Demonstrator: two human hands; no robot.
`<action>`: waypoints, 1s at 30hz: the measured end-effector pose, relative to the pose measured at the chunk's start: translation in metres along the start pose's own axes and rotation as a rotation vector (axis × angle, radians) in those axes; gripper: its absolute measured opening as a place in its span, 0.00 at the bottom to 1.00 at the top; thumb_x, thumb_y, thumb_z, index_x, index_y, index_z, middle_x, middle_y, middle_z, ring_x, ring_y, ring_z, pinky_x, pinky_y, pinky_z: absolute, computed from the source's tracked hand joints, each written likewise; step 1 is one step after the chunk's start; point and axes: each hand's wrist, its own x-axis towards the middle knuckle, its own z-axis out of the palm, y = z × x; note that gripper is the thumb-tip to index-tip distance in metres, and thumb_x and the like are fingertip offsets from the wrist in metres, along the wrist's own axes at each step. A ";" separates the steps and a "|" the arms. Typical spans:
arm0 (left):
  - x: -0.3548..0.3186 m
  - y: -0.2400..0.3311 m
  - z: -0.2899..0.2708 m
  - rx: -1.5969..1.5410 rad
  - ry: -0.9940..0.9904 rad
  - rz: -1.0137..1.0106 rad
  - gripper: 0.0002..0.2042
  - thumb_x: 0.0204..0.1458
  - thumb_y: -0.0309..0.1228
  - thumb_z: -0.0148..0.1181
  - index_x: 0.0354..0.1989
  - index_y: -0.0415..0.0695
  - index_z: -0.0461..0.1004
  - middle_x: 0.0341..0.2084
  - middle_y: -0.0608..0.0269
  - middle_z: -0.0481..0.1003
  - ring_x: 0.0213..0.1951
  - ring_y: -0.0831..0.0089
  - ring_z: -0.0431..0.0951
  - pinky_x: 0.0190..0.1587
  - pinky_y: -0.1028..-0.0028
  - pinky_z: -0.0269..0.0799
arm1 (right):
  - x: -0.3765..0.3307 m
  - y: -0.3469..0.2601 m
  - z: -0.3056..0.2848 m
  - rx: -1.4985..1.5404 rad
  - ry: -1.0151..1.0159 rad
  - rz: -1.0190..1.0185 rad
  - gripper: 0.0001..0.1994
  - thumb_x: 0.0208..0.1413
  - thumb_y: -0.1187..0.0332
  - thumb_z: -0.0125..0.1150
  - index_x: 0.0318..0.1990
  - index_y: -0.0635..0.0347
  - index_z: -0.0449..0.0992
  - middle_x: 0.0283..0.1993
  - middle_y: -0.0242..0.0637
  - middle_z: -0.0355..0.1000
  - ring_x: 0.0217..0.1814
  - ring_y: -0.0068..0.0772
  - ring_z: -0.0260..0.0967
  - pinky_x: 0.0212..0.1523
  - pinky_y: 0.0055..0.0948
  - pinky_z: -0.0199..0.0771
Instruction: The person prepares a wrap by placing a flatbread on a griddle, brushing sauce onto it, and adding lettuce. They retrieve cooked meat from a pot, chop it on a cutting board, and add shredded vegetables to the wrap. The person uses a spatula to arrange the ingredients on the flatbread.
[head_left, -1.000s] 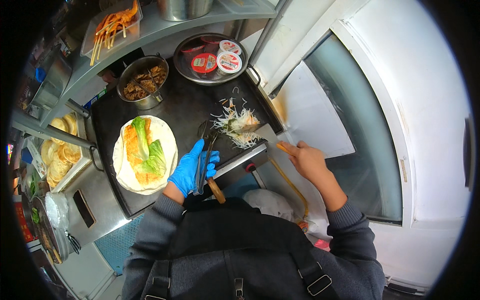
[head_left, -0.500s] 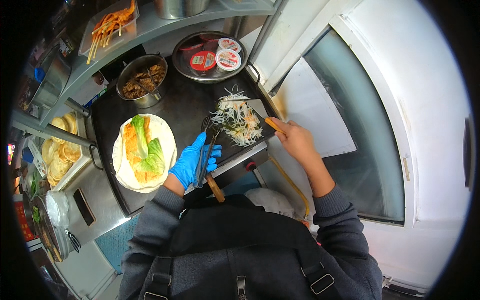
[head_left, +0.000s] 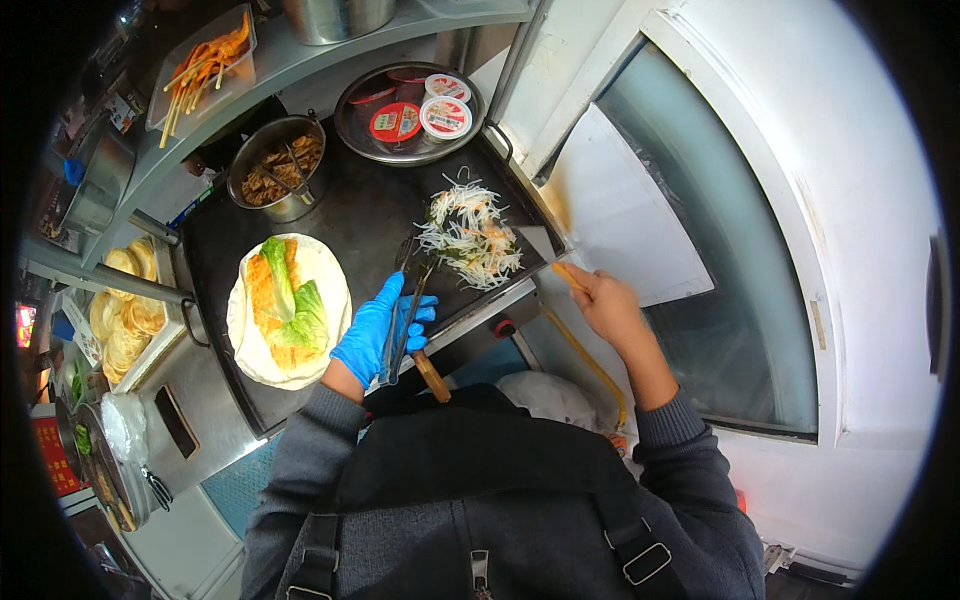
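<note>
My right hand (head_left: 608,312) is closed on the orange-brown handle of a scraper (head_left: 541,242). Its flat metal blade lies at the griddle's right edge, just right of a loose heap of pale shredded vegetables (head_left: 465,238). In a blue glove, my left hand (head_left: 385,325) grips metal tongs (head_left: 402,330), their tips pointing away from me near the shreds. A wooden handle (head_left: 431,376) sticks out below the glove; what it belongs to is hidden. Left of the glove, a round flatbread (head_left: 245,335) carries a golden-brown slab (head_left: 262,305) and green lettuce leaves (head_left: 308,318).
A dark griddle (head_left: 370,225) bears a metal pot (head_left: 290,208) of browned meat and a round steel tray (head_left: 352,140) of lidded cups at the back. Stacked flatbreads (head_left: 128,318) stand left. A shelf (head_left: 240,85) arches over the far side; a wall and window frame (head_left: 740,130) border the right.
My right hand has drawn the scraper right and slightly toward me, off the shredded vegetables. The left hand still holds the tongs in nearly the same place.
</note>
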 end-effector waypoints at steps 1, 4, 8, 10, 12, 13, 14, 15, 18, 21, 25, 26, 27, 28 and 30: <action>0.000 0.002 -0.003 -0.031 0.002 -0.009 0.32 0.58 0.57 0.45 0.46 0.32 0.72 0.25 0.63 0.74 0.17 0.77 0.69 0.19 0.78 0.68 | 0.000 -0.002 0.001 0.034 -0.026 -0.034 0.21 0.55 0.64 0.58 0.58 0.38 0.71 0.30 0.41 0.69 0.32 0.45 0.70 0.34 0.40 0.69; 0.001 0.006 -0.012 -0.118 -0.047 -0.011 0.32 0.58 0.57 0.45 0.43 0.34 0.74 0.25 0.63 0.74 0.19 0.74 0.69 0.22 0.76 0.68 | 0.006 -0.015 0.006 0.036 -0.014 -0.056 0.21 0.54 0.66 0.58 0.57 0.38 0.72 0.30 0.40 0.68 0.31 0.45 0.70 0.32 0.40 0.70; 0.002 0.006 -0.017 -0.174 -0.079 -0.002 0.32 0.59 0.56 0.43 0.45 0.33 0.73 0.25 0.63 0.73 0.19 0.74 0.68 0.22 0.76 0.68 | 0.029 -0.049 0.022 -0.068 0.174 -0.217 0.20 0.52 0.68 0.58 0.55 0.40 0.73 0.30 0.39 0.67 0.31 0.44 0.71 0.31 0.38 0.71; 0.000 0.005 -0.018 -0.161 -0.066 0.003 0.32 0.59 0.56 0.43 0.45 0.33 0.73 0.25 0.63 0.73 0.19 0.74 0.68 0.22 0.76 0.68 | 0.032 -0.060 0.023 -0.229 0.146 -0.247 0.20 0.52 0.69 0.58 0.55 0.40 0.73 0.30 0.39 0.66 0.31 0.43 0.71 0.30 0.39 0.72; -0.003 0.004 -0.020 -0.140 -0.046 0.018 0.32 0.59 0.56 0.43 0.45 0.33 0.72 0.25 0.63 0.73 0.19 0.74 0.68 0.22 0.76 0.69 | 0.026 -0.060 0.013 -0.302 0.104 -0.270 0.21 0.52 0.69 0.58 0.55 0.40 0.73 0.31 0.39 0.66 0.30 0.43 0.71 0.30 0.40 0.72; -0.005 0.004 -0.021 -0.152 -0.055 0.024 0.32 0.59 0.56 0.43 0.45 0.33 0.72 0.25 0.63 0.73 0.19 0.74 0.69 0.23 0.76 0.69 | 0.021 -0.057 0.006 -0.314 0.049 -0.250 0.21 0.52 0.69 0.57 0.55 0.41 0.73 0.31 0.40 0.67 0.30 0.43 0.71 0.30 0.40 0.72; -0.006 0.003 -0.022 -0.167 -0.067 0.029 0.32 0.59 0.56 0.43 0.46 0.33 0.72 0.25 0.63 0.74 0.19 0.74 0.69 0.23 0.76 0.69 | 0.016 -0.053 -0.002 -0.364 -0.069 -0.176 0.21 0.52 0.69 0.57 0.55 0.41 0.73 0.31 0.40 0.67 0.29 0.43 0.71 0.30 0.41 0.72; -0.006 0.001 -0.022 -0.176 -0.048 0.028 0.32 0.59 0.56 0.43 0.46 0.33 0.72 0.25 0.62 0.74 0.19 0.74 0.69 0.23 0.76 0.69 | 0.012 -0.048 -0.008 -0.314 -0.019 -0.215 0.21 0.52 0.69 0.57 0.55 0.40 0.73 0.31 0.40 0.67 0.30 0.43 0.71 0.30 0.41 0.72; -0.003 0.000 -0.022 -0.157 -0.066 0.014 0.32 0.59 0.56 0.44 0.46 0.33 0.72 0.25 0.62 0.74 0.19 0.74 0.69 0.23 0.76 0.70 | 0.015 -0.039 -0.015 -0.261 -0.019 -0.158 0.21 0.52 0.69 0.58 0.55 0.38 0.73 0.31 0.40 0.67 0.30 0.44 0.72 0.31 0.41 0.73; 0.002 0.001 -0.021 -0.138 -0.073 -0.005 0.32 0.59 0.56 0.44 0.45 0.32 0.72 0.25 0.62 0.74 0.19 0.73 0.69 0.23 0.76 0.69 | 0.038 -0.042 0.001 -0.238 0.037 -0.119 0.22 0.52 0.69 0.58 0.55 0.36 0.73 0.31 0.40 0.68 0.30 0.45 0.72 0.31 0.41 0.73; 0.007 0.000 -0.021 -0.158 -0.094 -0.006 0.32 0.58 0.56 0.45 0.45 0.32 0.72 0.26 0.61 0.74 0.19 0.73 0.69 0.23 0.75 0.70 | 0.062 -0.047 0.022 -0.252 0.087 -0.141 0.23 0.51 0.69 0.58 0.56 0.34 0.72 0.32 0.40 0.69 0.30 0.46 0.71 0.32 0.42 0.73; 0.008 0.000 -0.022 -0.162 -0.099 -0.009 0.32 0.58 0.56 0.45 0.45 0.32 0.72 0.26 0.61 0.74 0.19 0.73 0.69 0.23 0.75 0.70 | 0.061 -0.046 0.022 -0.239 0.129 -0.170 0.23 0.51 0.69 0.59 0.56 0.34 0.72 0.33 0.40 0.69 0.30 0.46 0.71 0.32 0.42 0.73; 0.009 -0.001 -0.022 -0.167 -0.103 -0.011 0.32 0.58 0.56 0.45 0.45 0.32 0.72 0.26 0.61 0.74 0.19 0.73 0.69 0.23 0.75 0.70 | 0.057 -0.044 0.020 -0.253 0.081 -0.143 0.23 0.51 0.69 0.59 0.56 0.35 0.72 0.33 0.40 0.69 0.30 0.46 0.71 0.32 0.41 0.73; 0.010 -0.002 -0.023 -0.168 -0.114 -0.013 0.32 0.58 0.56 0.45 0.45 0.32 0.72 0.26 0.61 0.74 0.19 0.73 0.69 0.23 0.75 0.70 | 0.051 -0.042 0.016 -0.261 0.060 -0.131 0.23 0.51 0.69 0.59 0.56 0.36 0.72 0.32 0.40 0.69 0.30 0.46 0.71 0.32 0.41 0.73; 0.010 -0.003 -0.025 -0.168 -0.140 -0.018 0.32 0.58 0.56 0.45 0.45 0.32 0.72 0.26 0.61 0.73 0.19 0.73 0.69 0.23 0.75 0.70 | 0.033 -0.034 0.003 -0.287 0.006 -0.128 0.22 0.51 0.69 0.59 0.56 0.37 0.72 0.32 0.40 0.69 0.30 0.46 0.71 0.32 0.40 0.72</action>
